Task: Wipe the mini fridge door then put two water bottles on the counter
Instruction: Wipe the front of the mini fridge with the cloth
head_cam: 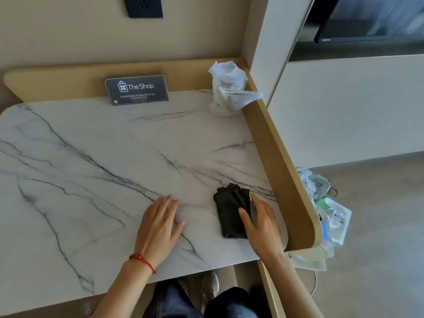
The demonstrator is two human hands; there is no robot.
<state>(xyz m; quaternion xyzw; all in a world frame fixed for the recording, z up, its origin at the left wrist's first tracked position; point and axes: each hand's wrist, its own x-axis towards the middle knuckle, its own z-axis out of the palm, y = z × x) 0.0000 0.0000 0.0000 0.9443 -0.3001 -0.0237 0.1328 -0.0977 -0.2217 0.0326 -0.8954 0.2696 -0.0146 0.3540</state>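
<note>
A folded black cloth (pixel 229 210) lies on the white marble counter (pixel 103 161) near its front right corner. My right hand (pixel 261 223) rests against the cloth's right side, thumb on top of it and fingers along its edge. My left hand (pixel 160 223) lies flat and open on the counter, to the left of the cloth, a red string around its wrist. No mini fridge and no water bottles are in view.
A dark "The Shop" sign (pixel 136 89) leans on the wooden back rim. A crumpled white plastic bag (pixel 229 88) sits in the far right corner. The wooden side rim (pixel 282 166) borders the counter on the right; more bags (pixel 325 214) lie on the floor beyond.
</note>
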